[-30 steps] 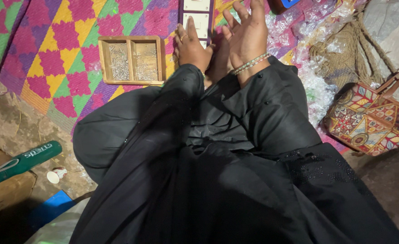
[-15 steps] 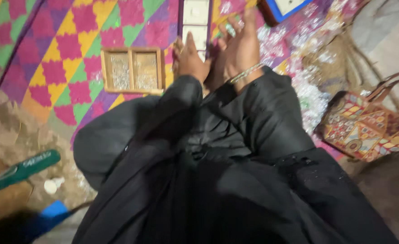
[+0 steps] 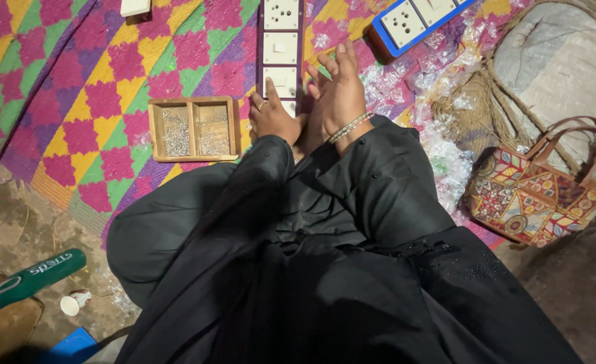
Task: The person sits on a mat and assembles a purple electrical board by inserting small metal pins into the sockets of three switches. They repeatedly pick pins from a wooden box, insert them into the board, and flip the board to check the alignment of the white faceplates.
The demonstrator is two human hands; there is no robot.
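Just beyond both hands, a long dark-framed switchboard (image 3: 281,50) lies flat on the chequered mat (image 3: 75,87), its long axis running straight away from the person, its white sockets and switches facing up. Its near end meets the left hand (image 3: 271,120), which is curled loosely with the fingers bent down by that end; whether they actually pinch anything cannot be told. Right beside it, the right hand (image 3: 340,94) is open, fingers spread and pointing away along the board's right edge, holding nothing visible; a bead bracelet (image 3: 350,127) circles its wrist. Left of the left hand, close by, sits a wooden tray (image 3: 193,129) with two compartments, each holding a heap of small metal screws. Beyond the right hand, a blue board (image 3: 416,23) lies slanted, amid crumpled clear wrappers (image 3: 439,145). Well off to the right stands a patterned bag (image 3: 537,192).
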